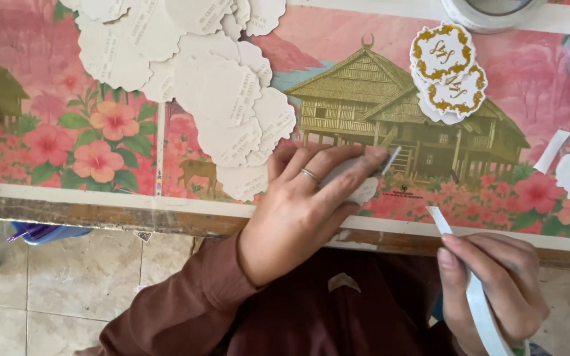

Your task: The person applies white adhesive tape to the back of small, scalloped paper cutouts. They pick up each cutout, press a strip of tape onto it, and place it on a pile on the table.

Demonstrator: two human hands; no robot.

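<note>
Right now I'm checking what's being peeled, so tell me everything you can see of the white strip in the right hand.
The white strip is a narrow, thin band, like paper backing or tape liner. It runs through the grip of the right hand, pinched between thumb and fingers. Its squared top end sticks up past the thumb, tilted left, by the table edge. The lower end trails down towards the bottom of the picture. It looks plain and unprinted.
</note>
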